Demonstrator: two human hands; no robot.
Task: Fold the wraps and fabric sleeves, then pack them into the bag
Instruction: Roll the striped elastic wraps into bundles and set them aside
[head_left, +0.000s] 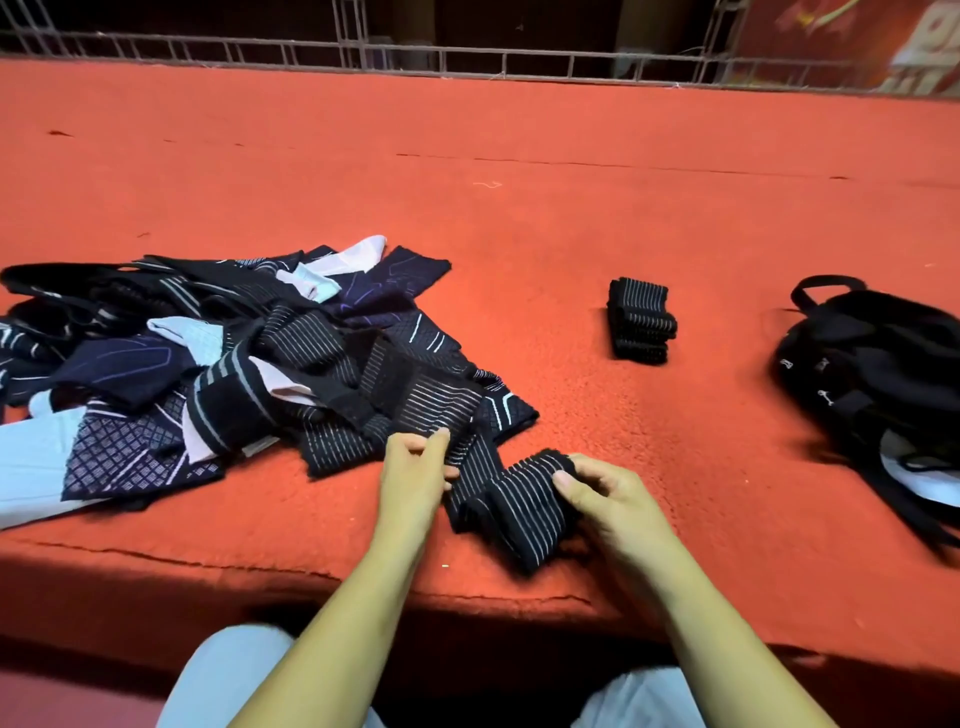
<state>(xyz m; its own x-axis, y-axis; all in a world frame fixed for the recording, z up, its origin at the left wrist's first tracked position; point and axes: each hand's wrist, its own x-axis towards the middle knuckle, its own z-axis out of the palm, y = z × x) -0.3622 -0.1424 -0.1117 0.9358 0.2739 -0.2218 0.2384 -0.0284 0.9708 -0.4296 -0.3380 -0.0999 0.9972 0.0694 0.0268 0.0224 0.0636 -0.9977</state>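
Note:
A black wrap with thin white stripes (511, 506) lies partly folded near the front edge of the red surface. My right hand (605, 493) grips its folded right end. My left hand (415, 470) pinches the strip where it runs up toward the pile. A loose pile of wraps and fabric sleeves (208, 374), black, navy and pale blue, spreads over the left. A small stack of folded striped wraps (641, 321) sits right of centre. The black bag (878, 374) lies at the far right.
The red felt-covered surface (519, 208) stretches far back to a metal railing (467, 57). Its front edge (260, 571) runs just ahead of my knees. The bag's straps trail toward the front right.

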